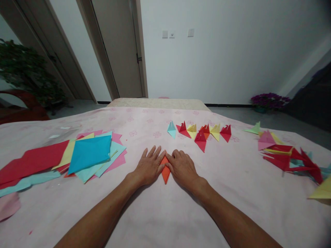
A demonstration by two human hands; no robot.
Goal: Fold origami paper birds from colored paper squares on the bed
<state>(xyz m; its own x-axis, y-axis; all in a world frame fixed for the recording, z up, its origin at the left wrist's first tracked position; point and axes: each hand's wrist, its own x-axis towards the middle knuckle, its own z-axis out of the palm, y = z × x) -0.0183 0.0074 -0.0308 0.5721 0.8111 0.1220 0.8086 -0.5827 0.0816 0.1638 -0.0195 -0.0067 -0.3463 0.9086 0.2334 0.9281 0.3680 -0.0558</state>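
Observation:
A small piece of orange folded paper, shaped like a narrow kite with its point toward me, lies flat on the table between my hands. My left hand rests palm down on its left side, fingers stretched and spread, with the thumb on the paper's edge. On the other side my right hand has its fingers curled under, and its thumb presses the paper's right edge. Both thumbs cover part of the paper's middle. Beyond the hands stand several folded paper cranes, among them a red crane and a light blue crane.
A pink-patterned cloth covers the table. To the left lie stacked coloured sheets, with a blue sheet on top and red paper beside it. At the right is a pile of folded paper cranes. A closed door stands behind.

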